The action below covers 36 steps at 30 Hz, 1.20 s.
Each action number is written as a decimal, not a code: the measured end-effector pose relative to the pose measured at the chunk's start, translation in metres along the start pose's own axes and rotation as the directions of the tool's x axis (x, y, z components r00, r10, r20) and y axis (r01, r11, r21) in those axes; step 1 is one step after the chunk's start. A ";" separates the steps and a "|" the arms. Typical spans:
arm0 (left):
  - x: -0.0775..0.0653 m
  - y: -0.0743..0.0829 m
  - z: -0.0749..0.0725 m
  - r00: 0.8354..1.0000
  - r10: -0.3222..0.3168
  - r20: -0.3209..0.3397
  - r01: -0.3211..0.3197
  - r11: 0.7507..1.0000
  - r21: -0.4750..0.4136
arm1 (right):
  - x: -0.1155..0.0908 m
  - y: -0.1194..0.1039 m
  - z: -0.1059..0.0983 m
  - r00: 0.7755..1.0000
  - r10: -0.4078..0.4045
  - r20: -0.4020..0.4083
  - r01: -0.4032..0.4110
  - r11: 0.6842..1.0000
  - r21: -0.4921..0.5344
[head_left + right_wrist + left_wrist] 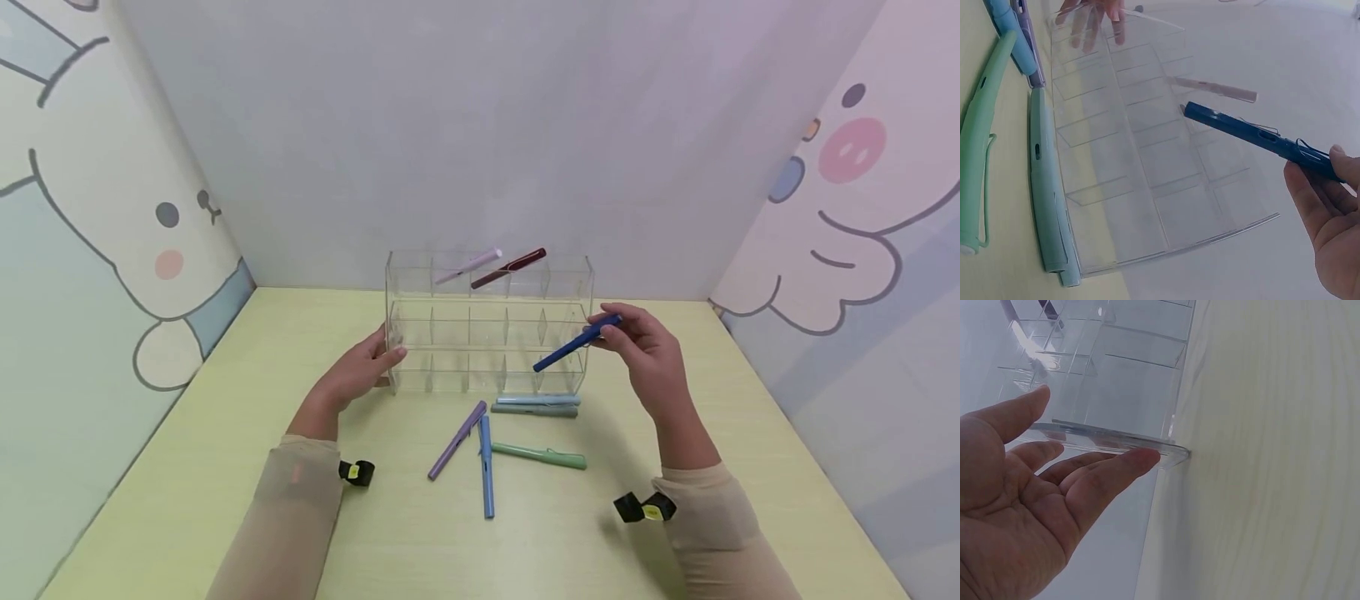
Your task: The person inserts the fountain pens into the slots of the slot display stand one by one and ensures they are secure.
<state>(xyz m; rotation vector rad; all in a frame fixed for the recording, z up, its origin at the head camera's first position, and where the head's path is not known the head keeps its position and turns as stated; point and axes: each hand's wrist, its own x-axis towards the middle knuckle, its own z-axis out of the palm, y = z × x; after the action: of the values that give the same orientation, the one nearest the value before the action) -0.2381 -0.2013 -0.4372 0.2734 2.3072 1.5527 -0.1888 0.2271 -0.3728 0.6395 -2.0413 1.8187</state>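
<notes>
Forearms (pixel 283 508) extended forward; left hand (pixel 356 372) gripping, thumb (pixel 1022 412) opposite fingers (pixel 1100 486); right hand (pixel 647 358) raised, pinching.

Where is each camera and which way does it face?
Head: head-worn, facing forward-down at the clear rack; left hand, right hand, sleeves show.
Left wrist: on that wrist, facing the rack's side; left hand shows.
Right wrist: on that wrist, facing the dark blue pen and rack; both hands partly show.
Head and right wrist share the pen.
</notes>
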 end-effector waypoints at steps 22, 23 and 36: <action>-0.001 -0.004 0.001 1.000 0.012 -0.001 -0.012 1.000 0.016 | 0.082 -0.006 -0.009 0.898 -0.071 -0.433 0.255 0.888 0.382; 0.000 -0.005 0.001 1.000 0.008 -0.002 -0.008 1.000 0.017 | 0.086 -0.005 -0.007 0.896 -0.068 -0.439 0.252 0.891 0.377; -0.003 -0.005 0.001 1.000 0.024 -0.012 -0.024 1.000 0.009 | 0.101 0.026 0.018 0.944 0.009 -0.330 0.099 0.946 0.310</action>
<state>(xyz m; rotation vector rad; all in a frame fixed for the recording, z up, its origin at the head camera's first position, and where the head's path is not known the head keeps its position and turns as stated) -0.2348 -0.2029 -0.4418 0.2965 2.3291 1.5598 -0.2872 0.2000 -0.3444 0.4241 -1.5179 2.0914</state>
